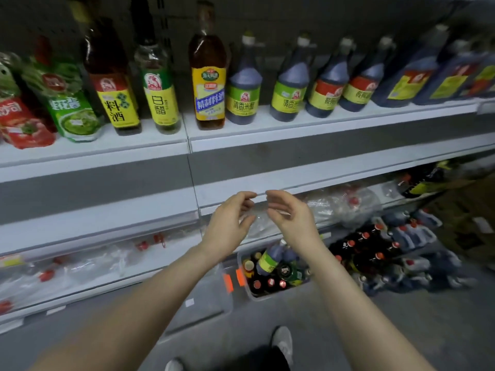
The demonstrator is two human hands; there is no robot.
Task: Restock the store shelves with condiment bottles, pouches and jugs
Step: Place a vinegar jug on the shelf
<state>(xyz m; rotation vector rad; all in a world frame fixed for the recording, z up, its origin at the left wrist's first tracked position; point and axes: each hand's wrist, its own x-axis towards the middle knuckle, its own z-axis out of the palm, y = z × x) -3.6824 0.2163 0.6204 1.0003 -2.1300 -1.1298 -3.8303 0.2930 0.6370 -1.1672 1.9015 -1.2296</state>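
My left hand (230, 223) and my right hand (289, 212) hover side by side in front of the middle shelf edge (267, 194), fingers loosely curved and holding nothing. Below them on the floor stands a clear bin (270, 271) packed with several condiment bottles, one dark bottle with a green label lying on top. On the upper shelf (294, 135) stand an amber cooking-wine bottle (207, 76), dark vinegar bottles (243, 84) and, at the left, red and green pouches (72, 103).
Dark jugs (417, 73) fill the upper shelf's right end. A lower shelf holds clear plastic-wrapped bottles with red caps (345, 204). More red-capped bottles and jugs (375, 253) sit on the floor at the right. An empty clear bin (206, 295) lies beside the full one.
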